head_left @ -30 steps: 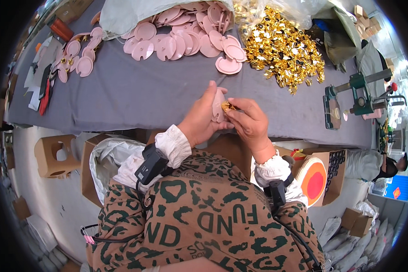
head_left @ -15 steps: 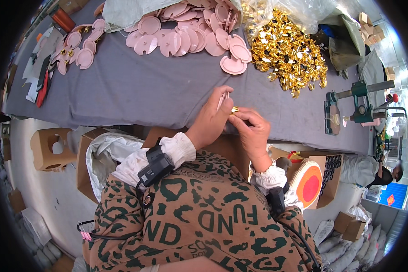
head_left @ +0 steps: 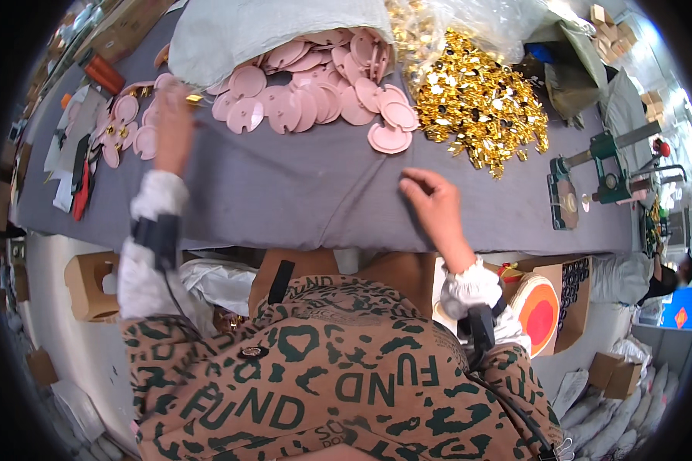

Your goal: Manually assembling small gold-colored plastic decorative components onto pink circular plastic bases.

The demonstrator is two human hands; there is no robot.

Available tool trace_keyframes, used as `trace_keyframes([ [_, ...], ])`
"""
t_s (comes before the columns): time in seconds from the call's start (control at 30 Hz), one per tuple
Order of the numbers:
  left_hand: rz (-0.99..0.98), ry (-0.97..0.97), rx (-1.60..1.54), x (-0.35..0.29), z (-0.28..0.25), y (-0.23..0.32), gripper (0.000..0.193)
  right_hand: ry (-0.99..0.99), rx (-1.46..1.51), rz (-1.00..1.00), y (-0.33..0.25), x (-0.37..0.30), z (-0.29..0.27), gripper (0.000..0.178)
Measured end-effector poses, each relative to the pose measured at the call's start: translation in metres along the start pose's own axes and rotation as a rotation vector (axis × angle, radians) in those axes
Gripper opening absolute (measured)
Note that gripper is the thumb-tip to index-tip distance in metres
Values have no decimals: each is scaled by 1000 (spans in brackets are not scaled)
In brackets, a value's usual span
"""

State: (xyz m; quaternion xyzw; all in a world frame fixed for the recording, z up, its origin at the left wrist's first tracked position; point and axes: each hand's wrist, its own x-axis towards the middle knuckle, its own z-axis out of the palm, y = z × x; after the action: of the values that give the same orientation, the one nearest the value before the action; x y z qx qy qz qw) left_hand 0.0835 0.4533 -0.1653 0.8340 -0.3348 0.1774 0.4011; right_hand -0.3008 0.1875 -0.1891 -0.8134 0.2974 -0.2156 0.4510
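Heap of pink round plastic discs [head_left: 286, 109].
Left hand [head_left: 175, 119] at left, fingers blurred, cannot tell; right hand [head_left: 437, 203] in front, fingers narrow.

A single fisheye head camera is looking from the wearer's own head, facing steeply down and slightly forward over the work. The patterned brown-and-green shirt [head_left: 346, 346] is sitting closest, filling the lower middle. The left hand [head_left: 173, 127] and right hand [head_left: 434, 203] are showing farther out, over the grey cloth-covered table [head_left: 300, 184], which is spreading across the upper half. The pink disc pile [head_left: 307, 104] and gold-coloured parts heap [head_left: 480, 107] are lying farther off, near the top. The lens is taking in pale floor [head_left: 92, 361] on the left and a dark green hand press [head_left: 611, 169] on the right. Its round border is darkening the corners, and straight edges are bending toward it.
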Motion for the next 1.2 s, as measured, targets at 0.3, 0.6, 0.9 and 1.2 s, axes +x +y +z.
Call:
trace_keyframes([
  [0.3, -269, 160, -516, 10, 11, -36, 32, 181, -551, -500, 17, 79, 17, 20],
  [0.6, -1089, -796, -1892, -127, 118, 220, 58, -177, 729, 147, -20, 21, 1, 30],
  [0.9, -1211, -695, -2124, -131, 99, 196, 54, 304, -513, -675, -3, 99, 3, 30],
  [1.2, -1228, -559, -2111, -128, 99, 185, 43, 100, -3, -368, -28, 80, 17, 20],
])
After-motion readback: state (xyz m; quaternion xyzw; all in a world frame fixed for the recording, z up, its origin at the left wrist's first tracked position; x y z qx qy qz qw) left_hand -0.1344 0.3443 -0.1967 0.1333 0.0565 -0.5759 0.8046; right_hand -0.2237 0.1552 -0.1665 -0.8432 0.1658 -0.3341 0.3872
